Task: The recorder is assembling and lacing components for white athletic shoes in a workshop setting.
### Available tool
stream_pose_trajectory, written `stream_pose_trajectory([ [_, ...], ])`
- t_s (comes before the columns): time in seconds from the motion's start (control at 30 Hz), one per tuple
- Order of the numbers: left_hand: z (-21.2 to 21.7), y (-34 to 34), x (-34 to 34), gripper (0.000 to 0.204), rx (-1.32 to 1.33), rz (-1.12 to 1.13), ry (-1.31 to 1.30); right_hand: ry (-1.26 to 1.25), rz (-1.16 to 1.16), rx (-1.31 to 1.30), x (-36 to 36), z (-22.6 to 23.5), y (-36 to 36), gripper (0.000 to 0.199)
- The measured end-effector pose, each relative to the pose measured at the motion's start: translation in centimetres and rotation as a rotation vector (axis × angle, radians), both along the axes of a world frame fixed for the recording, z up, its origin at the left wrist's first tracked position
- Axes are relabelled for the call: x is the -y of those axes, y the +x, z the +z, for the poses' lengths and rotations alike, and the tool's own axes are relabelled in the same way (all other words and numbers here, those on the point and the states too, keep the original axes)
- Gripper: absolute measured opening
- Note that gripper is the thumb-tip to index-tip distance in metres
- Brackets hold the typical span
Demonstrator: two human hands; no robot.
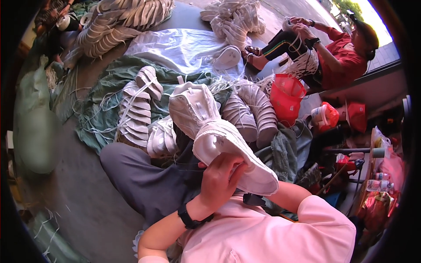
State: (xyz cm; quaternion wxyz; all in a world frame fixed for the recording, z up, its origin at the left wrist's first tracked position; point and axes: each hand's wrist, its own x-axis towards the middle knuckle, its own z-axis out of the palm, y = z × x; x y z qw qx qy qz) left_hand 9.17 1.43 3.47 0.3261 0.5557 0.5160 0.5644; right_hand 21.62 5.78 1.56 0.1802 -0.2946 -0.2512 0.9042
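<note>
Over my lap is a white shoe upper [228, 147], its smooth, pale underside turned up and one end pointing to the lower right. My left hand [221, 179], with a dark band at the wrist, is closed on its near edge, thumb and fingers pinching there. From the right my other forearm [289, 197] reaches beneath the shoe upper; that hand is almost wholly hidden behind it, so its grip does not show. Against the far end of the held piece lies another white shoe upper [191, 107], with a loop at its top.
Nested rows of white shoe uppers [133, 116] lie left of my lap, and more stacked uppers [252, 109] lie right. Green sacking [101, 105] and clear plastic sheeting [171, 48] spread ahead. A person in red [346, 57] sits far right beside a red bag [286, 98].
</note>
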Motion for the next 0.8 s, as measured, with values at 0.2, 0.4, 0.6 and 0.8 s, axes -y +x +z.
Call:
stream_pose_trajectory([
  [0.2, -0.6, -0.3, 0.3, 0.018, -0.011, -0.011, 0.005, 0.150, -0.001, 0.135, 0.4, -0.3, 0.1, 0.069],
  [0.4, 0.4, -4.1, 3.0, 0.007, 0.116, 0.048, 0.012, 0.276, -0.008, 0.250, 0.0, -0.9, 0.1, 0.069],
  [0.6, -1.7, -11.9, 9.0, 0.016, 0.292, 0.672, -0.152, -0.584, 0.030, -0.407, -2.5, -0.6, 0.2, 0.068],
  [0.8, -6.7, -18.9, 17.0, 0.023, -0.407, 1.324, -0.445, -0.588, 0.105, -0.455, -1.8, -1.1, 0.1, 0.068],
])
